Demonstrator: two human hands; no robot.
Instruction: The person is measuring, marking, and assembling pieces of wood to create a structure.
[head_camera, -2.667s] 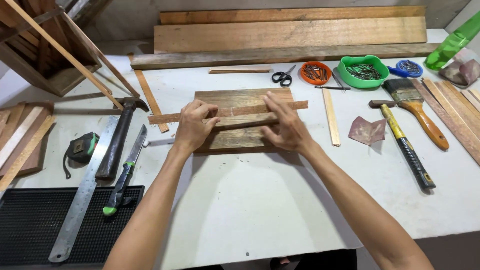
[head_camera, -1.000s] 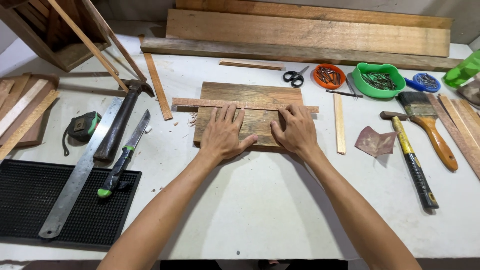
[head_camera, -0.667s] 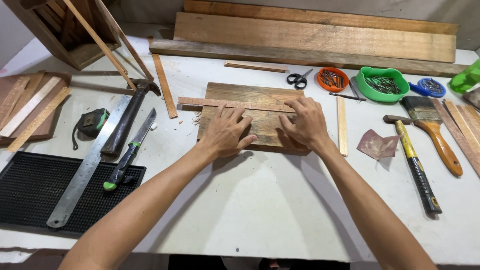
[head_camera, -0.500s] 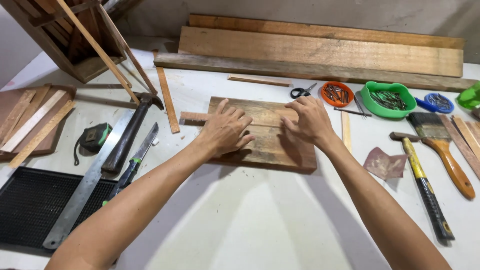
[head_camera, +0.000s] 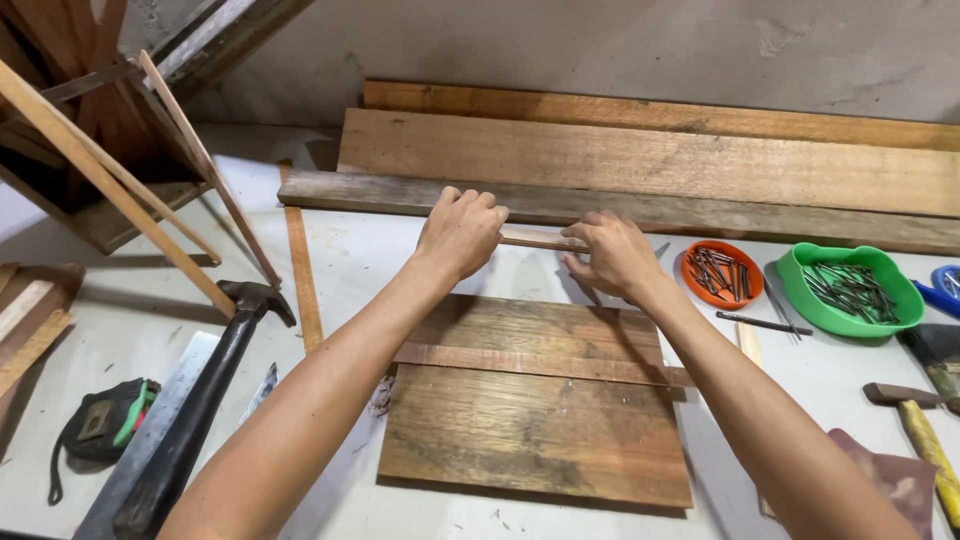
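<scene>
My left hand (head_camera: 460, 233) and my right hand (head_camera: 612, 253) both grip a thin wooden strip (head_camera: 540, 240) that lies on the white table beyond the brown boards. Nearer to me lie two flat brown boards (head_camera: 535, 430) side by side, with a narrow wooden slat (head_camera: 530, 362) across their seam. My forearms pass over these boards. The scissors seen earlier are hidden behind my right hand.
Long planks (head_camera: 650, 165) lie along the back wall. An orange dish of nails (head_camera: 722, 272) and a green bowl of nails (head_camera: 848, 288) sit at right. At left lie a hammer (head_camera: 205, 400), steel ruler (head_camera: 150, 440), tape measure (head_camera: 100, 425) and a wooden frame (head_camera: 110, 170).
Both hands have left the brown boards and reached forward to the thin strip behind them. The camera has moved closer and tilted up.
</scene>
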